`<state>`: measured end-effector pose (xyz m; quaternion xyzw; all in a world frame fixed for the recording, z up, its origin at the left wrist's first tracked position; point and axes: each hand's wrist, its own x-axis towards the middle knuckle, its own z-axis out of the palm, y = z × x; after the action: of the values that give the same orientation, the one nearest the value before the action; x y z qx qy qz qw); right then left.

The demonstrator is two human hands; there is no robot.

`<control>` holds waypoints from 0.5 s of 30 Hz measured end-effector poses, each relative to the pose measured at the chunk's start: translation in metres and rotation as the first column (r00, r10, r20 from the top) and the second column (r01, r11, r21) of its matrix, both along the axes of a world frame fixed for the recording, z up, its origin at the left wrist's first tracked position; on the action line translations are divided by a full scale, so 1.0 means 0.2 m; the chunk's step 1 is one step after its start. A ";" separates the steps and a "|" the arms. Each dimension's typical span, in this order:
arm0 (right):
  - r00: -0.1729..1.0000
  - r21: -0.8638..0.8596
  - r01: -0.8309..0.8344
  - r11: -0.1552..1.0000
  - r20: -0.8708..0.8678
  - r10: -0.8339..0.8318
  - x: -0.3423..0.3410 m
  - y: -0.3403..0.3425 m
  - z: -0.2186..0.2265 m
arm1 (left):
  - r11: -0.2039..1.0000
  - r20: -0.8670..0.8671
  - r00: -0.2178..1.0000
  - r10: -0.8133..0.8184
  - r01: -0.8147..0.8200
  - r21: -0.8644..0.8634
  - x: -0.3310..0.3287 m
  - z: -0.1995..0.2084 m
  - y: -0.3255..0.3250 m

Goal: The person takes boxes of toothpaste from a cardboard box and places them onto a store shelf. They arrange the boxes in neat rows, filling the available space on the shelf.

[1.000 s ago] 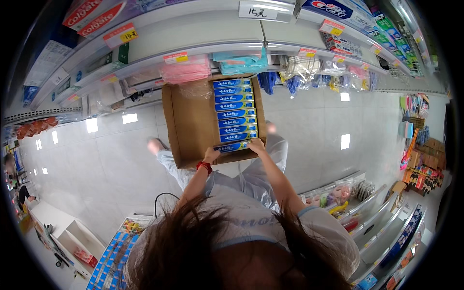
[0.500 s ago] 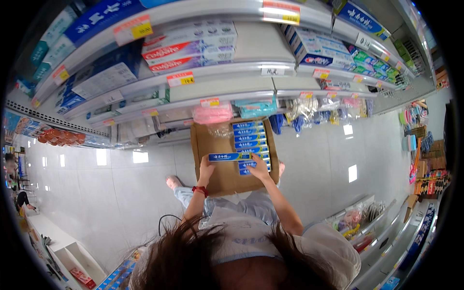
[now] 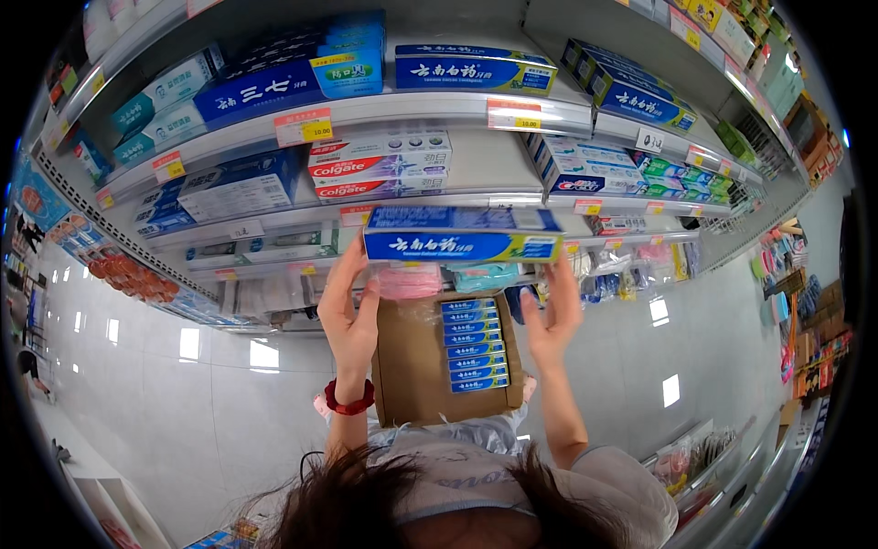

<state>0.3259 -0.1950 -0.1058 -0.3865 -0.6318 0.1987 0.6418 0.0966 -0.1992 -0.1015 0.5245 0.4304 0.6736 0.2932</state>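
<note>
A long blue toothpaste box [image 3: 462, 245] is raised in front of the shelves, lying level. My left hand [image 3: 350, 316] grips its left end, thumb apart below, with a red band on the wrist. At the other end, the fingers of my right hand [image 3: 552, 320] press on the box; some fingertips are hidden behind it. Below, on my lap, rests an open cardboard box [image 3: 407, 384]. A column of matching toothpaste boxes [image 3: 475, 346] lies along its right side. One similar blue toothpaste box [image 3: 474, 73] stands on the upper shelf, above the one I hold.
The shelf edge [image 3: 439, 106] carries price tags. Red-and-white toothpaste boxes [image 3: 380, 165] sit on the level below, with blue-and-white boxes [image 3: 585, 165] to their right. Pink packets [image 3: 409, 281] hang under the shelves. Grey tiled floor [image 3: 238, 403] spreads on both sides.
Both hands have lifted the toothpaste box up from over the cardboard box to the shelf front. The view has tilted up, showing more of the upper shelf.
</note>
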 end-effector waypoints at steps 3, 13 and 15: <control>1.000 0.160 0.010 0.987 0.017 -0.013 0.02 0.08 0.14 | 0.988 -0.132 0.989 0.062 -0.041 0.152 0.02 0.12 0.00; 0.964 0.503 -0.003 0.864 0.230 -0.131 0.11 0.65 0.59 | 0.704 -0.495 0.658 0.568 -0.076 0.707 -0.02 0.66 0.60; 0.969 0.489 -0.015 0.872 0.223 -0.109 0.12 0.80 0.65 | 0.710 -0.561 0.567 0.603 -0.060 0.702 -0.05 0.74 0.72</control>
<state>0.3490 -0.0354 0.0241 -0.2493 -0.7255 -0.0313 0.6407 0.0876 -0.0543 0.0458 0.7229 0.3653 0.5333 -0.2443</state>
